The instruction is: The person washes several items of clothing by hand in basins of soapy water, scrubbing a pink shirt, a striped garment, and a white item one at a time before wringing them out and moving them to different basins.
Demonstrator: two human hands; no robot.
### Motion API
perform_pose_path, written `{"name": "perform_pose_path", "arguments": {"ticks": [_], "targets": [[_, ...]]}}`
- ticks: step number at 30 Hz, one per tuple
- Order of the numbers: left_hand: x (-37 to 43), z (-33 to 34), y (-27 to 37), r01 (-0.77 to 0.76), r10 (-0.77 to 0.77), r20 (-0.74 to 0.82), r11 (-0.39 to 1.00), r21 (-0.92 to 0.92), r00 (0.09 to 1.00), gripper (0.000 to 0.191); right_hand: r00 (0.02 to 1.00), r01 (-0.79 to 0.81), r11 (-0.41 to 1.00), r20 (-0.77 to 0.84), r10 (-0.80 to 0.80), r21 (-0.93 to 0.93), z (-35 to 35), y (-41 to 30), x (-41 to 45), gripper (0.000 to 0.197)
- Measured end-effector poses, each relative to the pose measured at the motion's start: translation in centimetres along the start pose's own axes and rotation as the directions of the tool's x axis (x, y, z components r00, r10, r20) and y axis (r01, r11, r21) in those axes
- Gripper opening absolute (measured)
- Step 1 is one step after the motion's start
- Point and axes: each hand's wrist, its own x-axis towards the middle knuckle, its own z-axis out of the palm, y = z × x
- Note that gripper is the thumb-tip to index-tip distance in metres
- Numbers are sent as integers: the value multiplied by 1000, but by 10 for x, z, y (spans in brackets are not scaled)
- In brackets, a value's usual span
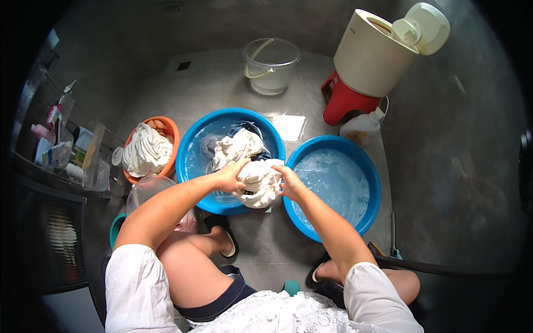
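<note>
Both my left hand (230, 176) and my right hand (289, 183) grip a bunched wet white cloth (261, 183), one at each side, over the right front rim of a blue plastic basin (186, 160). Inside that basin, another white cloth (239, 145) with brownish marks lies on dark blue fabric (245, 125) and a grey cloth (209, 145) in water. Close by on the right, a second blue basin (374, 195) holds sudsy water (333, 183).
An orange basin (177, 143) with white cloths (148, 150) stands left. Beyond are a clear bucket (270, 75) and a white-and-red spin dryer (370, 54), with a translucent jug (362, 127) beside it. A shelf (70, 183) with bottles lines the left wall.
</note>
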Motion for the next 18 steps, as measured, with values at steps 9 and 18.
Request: {"name": "perform_pose_path", "arguments": {"ticks": [9,18], "targets": [[-24,-38,-103,60,-44,129,990,-124,991,90,994,-11,774,-89,-59,-633,54,25,46,98],[19,18,-135,19,-13,-36,984,179,999,70,988,-87,52,-93,-125,-995,45,-122,-5,80]]}}
